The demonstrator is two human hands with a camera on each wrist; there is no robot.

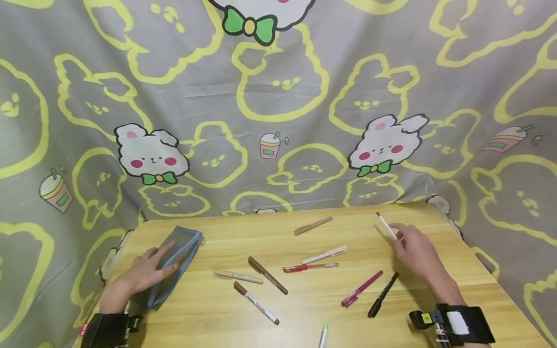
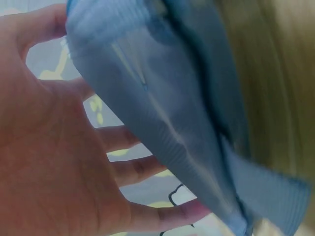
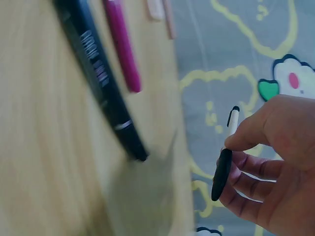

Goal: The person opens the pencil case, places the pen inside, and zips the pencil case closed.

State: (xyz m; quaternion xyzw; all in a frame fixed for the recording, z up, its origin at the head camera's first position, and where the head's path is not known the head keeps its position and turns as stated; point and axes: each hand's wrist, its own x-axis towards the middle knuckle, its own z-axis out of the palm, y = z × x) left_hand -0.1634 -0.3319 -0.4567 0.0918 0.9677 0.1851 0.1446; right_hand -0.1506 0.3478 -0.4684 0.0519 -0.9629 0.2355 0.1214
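At the left of the table lies a blue-grey zippered pencil pouch [image 1: 178, 235] with see-through sides. My left hand [image 1: 145, 273] rests on it, fingers spread and nearly straight. In the left wrist view, the thumb and fingertips reach the edge of the pouch [image 2: 162, 113]. On the right, my right hand [image 1: 415, 249] pinches a white pen [image 1: 385, 224] between thumb and fingers, raised over the table. The right wrist view shows the pen's black clip end up and its dark grip below the thumb. Nearest this hand are a black marker [image 1: 383, 295] and a magenta pen [image 1: 362, 288].
Scattered mid-table are a beige pen [image 1: 237, 276], a brown pen [image 1: 267, 274], a brown-capped white marker [image 1: 256, 302], a red pen [image 1: 310, 266] and a white pen [image 1: 324, 254]. A tan pen [image 1: 313, 225] lies farther back, a green-tipped pen [image 1: 323, 336] in front. Patterned cloth [image 1: 304, 130] surrounds the table.
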